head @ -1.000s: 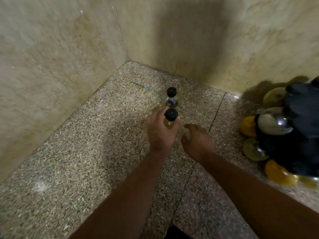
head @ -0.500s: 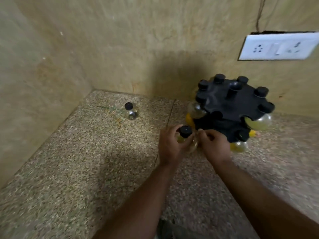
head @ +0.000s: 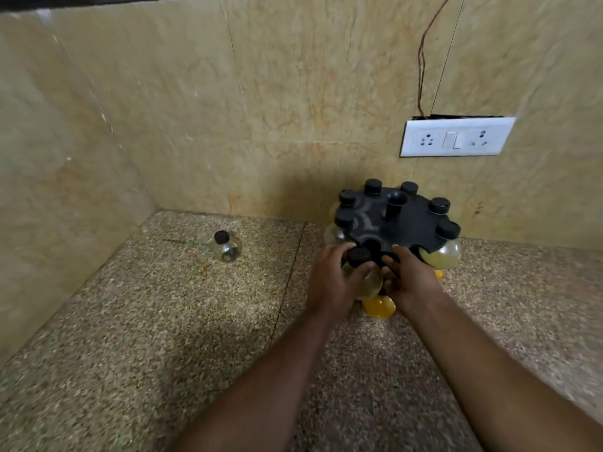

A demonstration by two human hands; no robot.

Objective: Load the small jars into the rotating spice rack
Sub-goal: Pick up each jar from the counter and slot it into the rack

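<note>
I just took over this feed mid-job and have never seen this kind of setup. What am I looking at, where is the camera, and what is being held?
There is no machine here: a person works with two bare hands, and the single camera sits on their head, looking forward and down. On the speckled stone counter stands a black rotating spice rack already holding several black-capped jars. The left hand grips a small jar at the rack's near edge, beside an empty slot. The right hand rests against the rack's near side. One more loose jar waits near the corner. A white switch plate is on the wall.
</note>
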